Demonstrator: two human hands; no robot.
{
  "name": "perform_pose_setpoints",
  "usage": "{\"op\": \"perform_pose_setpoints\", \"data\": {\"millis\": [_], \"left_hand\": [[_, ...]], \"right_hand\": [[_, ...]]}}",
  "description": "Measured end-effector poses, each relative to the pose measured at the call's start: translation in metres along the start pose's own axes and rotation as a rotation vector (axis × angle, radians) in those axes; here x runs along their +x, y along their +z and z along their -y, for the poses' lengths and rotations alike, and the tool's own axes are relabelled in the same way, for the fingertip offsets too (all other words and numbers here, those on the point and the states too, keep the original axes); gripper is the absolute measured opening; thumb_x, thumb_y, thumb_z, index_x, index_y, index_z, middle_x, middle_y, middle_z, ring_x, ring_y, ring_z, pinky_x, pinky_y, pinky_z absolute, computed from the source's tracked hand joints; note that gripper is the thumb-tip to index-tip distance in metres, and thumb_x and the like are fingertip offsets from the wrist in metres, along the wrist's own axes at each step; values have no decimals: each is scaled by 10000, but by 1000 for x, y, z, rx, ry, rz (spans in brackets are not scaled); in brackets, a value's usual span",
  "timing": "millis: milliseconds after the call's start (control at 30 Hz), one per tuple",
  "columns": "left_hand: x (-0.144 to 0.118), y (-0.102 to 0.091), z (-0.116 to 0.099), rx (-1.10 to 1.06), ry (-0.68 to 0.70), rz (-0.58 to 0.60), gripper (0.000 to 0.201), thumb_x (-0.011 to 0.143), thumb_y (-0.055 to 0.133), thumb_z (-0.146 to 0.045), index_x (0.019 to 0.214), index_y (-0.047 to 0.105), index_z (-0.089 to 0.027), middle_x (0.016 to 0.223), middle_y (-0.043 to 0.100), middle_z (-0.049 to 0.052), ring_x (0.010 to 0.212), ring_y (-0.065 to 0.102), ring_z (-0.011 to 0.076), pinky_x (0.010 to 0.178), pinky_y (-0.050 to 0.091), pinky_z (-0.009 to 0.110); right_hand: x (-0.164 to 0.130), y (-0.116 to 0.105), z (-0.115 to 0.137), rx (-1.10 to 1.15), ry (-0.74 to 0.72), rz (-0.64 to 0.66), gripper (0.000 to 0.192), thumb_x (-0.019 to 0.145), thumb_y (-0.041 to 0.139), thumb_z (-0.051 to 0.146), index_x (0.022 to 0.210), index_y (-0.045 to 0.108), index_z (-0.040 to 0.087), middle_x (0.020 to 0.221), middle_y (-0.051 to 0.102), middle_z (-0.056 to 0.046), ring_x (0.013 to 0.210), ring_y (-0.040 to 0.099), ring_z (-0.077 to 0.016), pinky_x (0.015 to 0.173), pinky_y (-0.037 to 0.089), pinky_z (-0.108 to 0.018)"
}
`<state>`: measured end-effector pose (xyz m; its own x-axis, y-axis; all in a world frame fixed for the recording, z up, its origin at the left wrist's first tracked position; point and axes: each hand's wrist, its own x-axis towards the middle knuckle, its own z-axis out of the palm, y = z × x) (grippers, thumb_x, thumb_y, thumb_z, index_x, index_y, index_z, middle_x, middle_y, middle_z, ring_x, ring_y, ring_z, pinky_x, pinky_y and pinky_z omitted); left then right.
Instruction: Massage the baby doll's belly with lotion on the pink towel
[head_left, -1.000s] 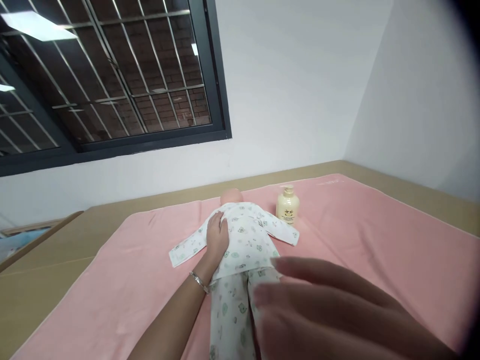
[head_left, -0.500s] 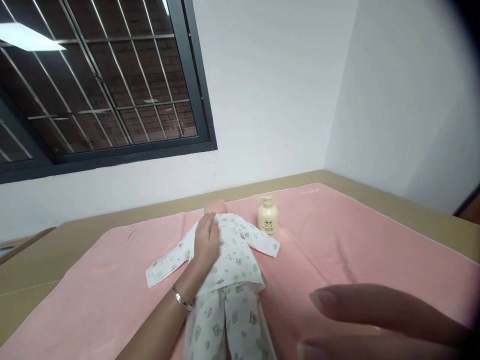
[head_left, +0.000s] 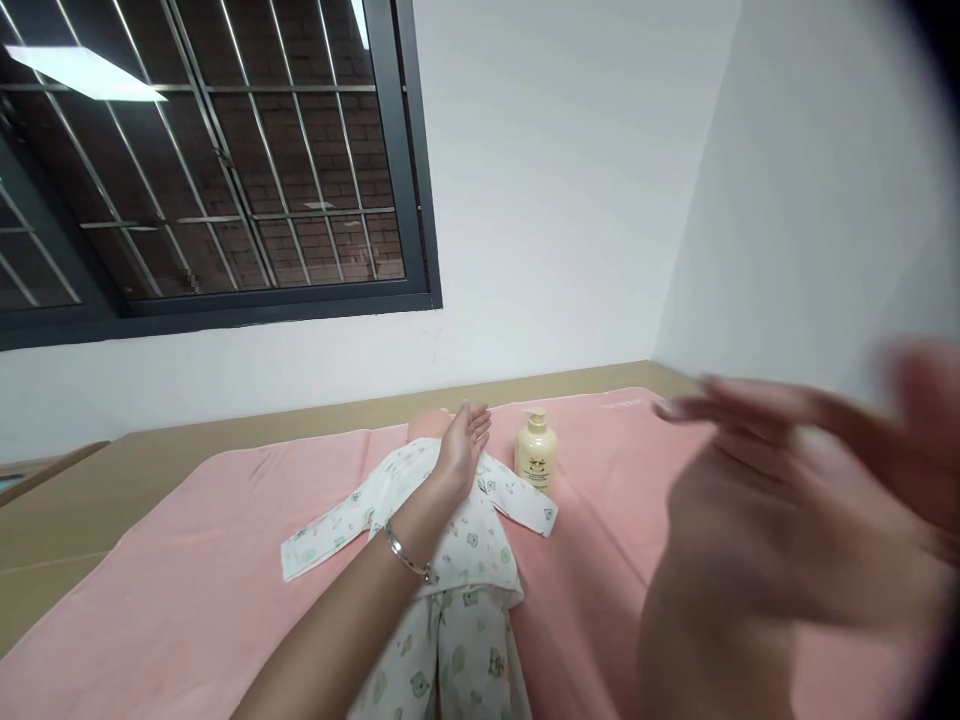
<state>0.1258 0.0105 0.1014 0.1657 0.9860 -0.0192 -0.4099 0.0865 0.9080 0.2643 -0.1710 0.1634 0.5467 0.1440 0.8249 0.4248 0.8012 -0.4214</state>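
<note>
On the pink sheet [head_left: 225,530] lies a baby doll whose white top [head_left: 480,560] and trousers [head_left: 472,660] carry a small green print. Part of its rounded head [head_left: 427,425] shows beyond the collar. My left hand [head_left: 461,450], with a silver bracelet at the wrist, is over the upper chest near the neck. Its fingers are stretched out and hold nothing. Close to the camera at the right, my right hand [head_left: 780,530] is large and smeared by motion. Whether it holds anything cannot be made out.
A pale yellow pump bottle [head_left: 536,455] stands upright beside the doll's right-hand sleeve. The sheet covers a tan padded surface [head_left: 172,460]. White walls [head_left: 562,200] rise behind and to the right, with a dark-framed barred window [head_left: 277,300] at upper left.
My left hand has shifted right across the doll's chest, its fingers now pointing up and right. My right hand has risen and more of it shows. The view has tilted slightly.
</note>
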Motion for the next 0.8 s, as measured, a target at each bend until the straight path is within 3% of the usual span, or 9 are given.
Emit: {"op": "perform_pose_setpoints", "data": {"millis": [33, 67, 133, 233, 300, 367, 500, 633, 800], "left_hand": [[2, 6, 0, -49, -49, 20, 448, 969, 364, -465, 1115, 617, -126, 1380, 545, 194, 1311, 505, 223, 1126, 354, 332], [4, 11, 0, -92, -87, 34, 472, 966, 358, -482, 1158, 598, -124, 1398, 527, 193, 1325, 490, 219, 1129, 348, 322], [9, 20, 0, -173, -159, 48, 533, 960, 338, -509, 1253, 546, -115, 1429, 493, 193, 1340, 474, 219, 1111, 372, 312], [15, 28, 3, -303, -282, 64, 632, 961, 273, -526, 1359, 445, -65, 1439, 459, 235, 1309, 505, 244, 994, 484, 318], [17, 30, 6, -382, -314, 79, 666, 960, 264, -532, 1381, 411, -38, 1417, 471, 255, 1252, 554, 255, 888, 540, 303], [17, 30, 8, -437, -307, 87, 668, 959, 290, -529, 1380, 411, -25, 1382, 504, 255, 1191, 595, 252, 809, 563, 278], [8, 29, 7, -480, -328, 87, 642, 966, 321, -477, 1389, 397, 0, 1345, 536, 253, 1129, 627, 243, 752, 573, 261], [-13, 17, -2, -513, -377, 106, 638, 954, 359, -461, 1409, 375, -15, 1358, 528, 252, 1155, 617, 262, 797, 576, 297], [-46, -23, -20, -480, -448, 91, 609, 924, 410, -422, 1397, 393, -39, 1376, 520, 240, 1241, 562, 295, 890, 551, 365]], "right_hand": [[9, 14, -16, 18, -7, -43, 356, 943, 494, 240, 1269, 590, 347, 1077, 679, -13, 904, 695, -236, 780, 578, -482], [16, 27, -35, -7, 26, 33, 339, 919, 530, 247, 1242, 624, 284, 1025, 703, -28, 865, 702, -229, 780, 584, -460], [25, 45, -72, -174, 176, 278, 347, 925, 484, 267, 1229, 639, 204, 1099, 710, -76, 947, 698, -231, 859, 563, -423], [24, 58, -117, -573, 370, 751, 404, 893, 446, 200, 1244, 633, 124, 1248, 653, -145, 1210, 584, -262, 1035, 441, -385], [17, 62, -132, -687, 414, 972, 429, 895, 419, 177, 1280, 594, 103, 1306, 614, -155, 1264, 538, -242, 1031, 419, -319], [9, 66, -137, -780, 427, 1119, 402, 904, 392, 162, 1243, 600, 105, 1269, 635, -150, 1195, 586, -218, 940, 452, -265], [-1, 74, -132, -999, 402, 1224, 325, 901, 374, 137, 1047, 662, 100, 1061, 703, -166, 1016, 656, -259, 824, 465, -304], [-5, 83, -129, -1117, 339, 1231, 316, 904, 382, 141, 976, 687, 101, 1068, 700, -190, 1070, 631, -286, 975, 389, -388], [-11, 92, -128, -1236, 335, 1265, 367, 944, 343, 183, 1040, 691, 114, 1118, 697, -184, 1116, 618, -270, 1106, 248, -469]]}}
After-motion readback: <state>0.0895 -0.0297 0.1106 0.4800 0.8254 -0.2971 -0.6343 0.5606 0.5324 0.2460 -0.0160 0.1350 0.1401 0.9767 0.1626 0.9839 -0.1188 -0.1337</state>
